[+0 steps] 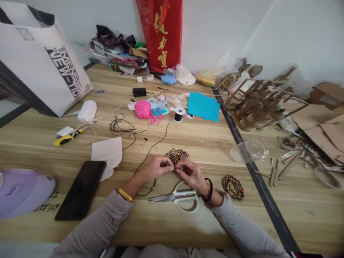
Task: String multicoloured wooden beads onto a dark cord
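Observation:
My left hand (158, 167) and my right hand (191, 174) meet fingertip to fingertip just in front of a small heap of multicoloured beads (176, 155) on the wooden table (204, 143). Both pinch a thin black cord (150, 148) that runs back to a black spool (178, 114). A short beaded stretch of cord (153, 185) hangs below my left wrist. White-handled scissors (180, 199) lie under my right wrist. A finished bead bracelet (233, 186) rests to the right.
A black phone (82, 189) and white paper (107, 153) lie left, a purple object (24, 191) at the left edge. Pink yarn (143, 109), blue paper (203, 106), a clear lid (249, 150), wooden model parts (258, 104) and bags stand farther back.

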Motion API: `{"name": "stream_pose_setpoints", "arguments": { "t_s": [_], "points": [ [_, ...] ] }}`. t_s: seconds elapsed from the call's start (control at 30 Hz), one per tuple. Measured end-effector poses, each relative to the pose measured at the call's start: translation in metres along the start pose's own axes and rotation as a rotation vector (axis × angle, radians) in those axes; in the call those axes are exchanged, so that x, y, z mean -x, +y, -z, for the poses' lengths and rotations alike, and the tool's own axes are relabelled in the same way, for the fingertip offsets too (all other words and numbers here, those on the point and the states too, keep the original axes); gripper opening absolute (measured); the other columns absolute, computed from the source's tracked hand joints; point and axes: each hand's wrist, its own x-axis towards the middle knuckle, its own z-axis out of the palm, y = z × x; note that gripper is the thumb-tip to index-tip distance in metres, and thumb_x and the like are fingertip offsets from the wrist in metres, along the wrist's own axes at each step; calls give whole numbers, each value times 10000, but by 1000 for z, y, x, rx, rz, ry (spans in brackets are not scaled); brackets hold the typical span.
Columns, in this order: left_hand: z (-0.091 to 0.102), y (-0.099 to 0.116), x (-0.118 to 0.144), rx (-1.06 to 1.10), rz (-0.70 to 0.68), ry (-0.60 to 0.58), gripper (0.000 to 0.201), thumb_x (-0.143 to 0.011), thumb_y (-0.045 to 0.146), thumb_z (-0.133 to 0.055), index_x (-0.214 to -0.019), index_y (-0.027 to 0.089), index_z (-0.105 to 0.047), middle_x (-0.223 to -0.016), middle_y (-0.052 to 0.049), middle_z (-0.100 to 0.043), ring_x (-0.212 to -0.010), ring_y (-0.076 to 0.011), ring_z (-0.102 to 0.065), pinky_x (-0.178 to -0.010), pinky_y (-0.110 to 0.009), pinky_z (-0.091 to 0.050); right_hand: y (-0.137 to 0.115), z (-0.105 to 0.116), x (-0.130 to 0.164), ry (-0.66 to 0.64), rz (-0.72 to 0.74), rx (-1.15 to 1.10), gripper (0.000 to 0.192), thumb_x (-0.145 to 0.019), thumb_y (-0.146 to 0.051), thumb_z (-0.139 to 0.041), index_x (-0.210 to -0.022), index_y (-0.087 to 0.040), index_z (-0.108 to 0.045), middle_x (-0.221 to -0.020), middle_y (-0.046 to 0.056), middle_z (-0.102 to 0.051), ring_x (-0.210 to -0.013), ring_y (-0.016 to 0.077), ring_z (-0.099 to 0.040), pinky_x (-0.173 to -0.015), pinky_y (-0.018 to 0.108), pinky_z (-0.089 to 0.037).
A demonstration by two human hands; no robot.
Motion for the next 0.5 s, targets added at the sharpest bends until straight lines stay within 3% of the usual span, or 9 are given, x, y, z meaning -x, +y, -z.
{"name": "stream_pose_setpoints", "arguments": {
  "t_s": [0.5],
  "points": [
    [-1, -2, 0, 10, 7, -11, 179, -757, 288, -631, -763, 111, -650, -660, -7, -594, -621, -110, -498, -595, -215, -390, 2, -1, 0, -8, -21, -19, 165, -870, -342, -591, -837, -183, -623, -768, 41, -636, -657, 137, -565, -591, 250, -454]
  ]
}}
